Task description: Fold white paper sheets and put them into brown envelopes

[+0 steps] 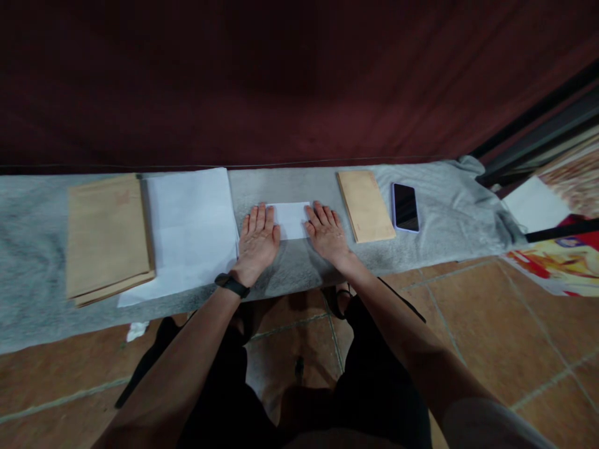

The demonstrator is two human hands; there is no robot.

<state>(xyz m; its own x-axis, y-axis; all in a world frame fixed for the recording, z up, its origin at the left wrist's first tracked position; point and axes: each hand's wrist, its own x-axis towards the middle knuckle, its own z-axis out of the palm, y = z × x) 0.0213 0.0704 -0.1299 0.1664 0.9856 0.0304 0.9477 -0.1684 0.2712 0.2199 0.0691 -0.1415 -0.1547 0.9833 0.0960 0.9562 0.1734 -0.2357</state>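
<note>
A small folded white paper (291, 219) lies on the grey cloth-covered bench (290, 268) in front of me. My left hand (257, 240), with a black band on its wrist, lies flat with fingers stretched out on the paper's left edge. My right hand (326, 234) lies flat, fingers spread, on the paper's right edge. Neither hand grips anything.
Left of my hands lies a stack of white sheets (187, 231), and further left a pile of brown envelopes (107, 237). To the right lie a brown envelope (365, 204) and a dark phone (405, 207). A dark red curtain (281, 81) hangs behind the bench. Tiled floor lies below.
</note>
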